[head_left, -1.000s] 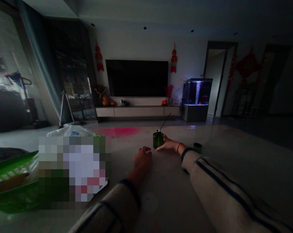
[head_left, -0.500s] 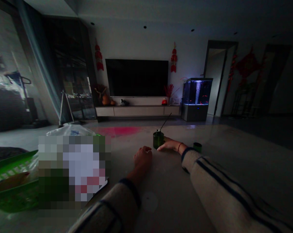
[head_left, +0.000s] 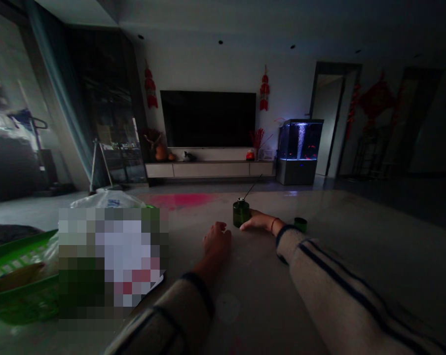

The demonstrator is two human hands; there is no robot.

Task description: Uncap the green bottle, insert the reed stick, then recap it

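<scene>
A green glass diffuser bottle (head_left: 241, 214) stands upright on the table (head_left: 275, 296). One thin dark stick (head_left: 252, 187) rises from its neck and leans to the right. My right hand (head_left: 259, 220) grips the bottle from its right side, thumb in front and the other fingers hidden behind the glass. Just left of and nearer than the bottle, my left hand (head_left: 217, 240) rests with its fingers loosely bent and apart from the thumb, holding nothing. To the right of my right wrist sits a short green cup-like piece (head_left: 300, 225), its kind unclear.
At the left lie a green basket (head_left: 23, 303) and a plastic bag (head_left: 108, 198), beside a blurred-out patch. Across the room are a television (head_left: 208, 118), a low cabinet (head_left: 208, 169) and a lit fish tank (head_left: 300, 140).
The stick in the bottle leans slightly further right. Both hands and the bottle stay in nearly the same place.
</scene>
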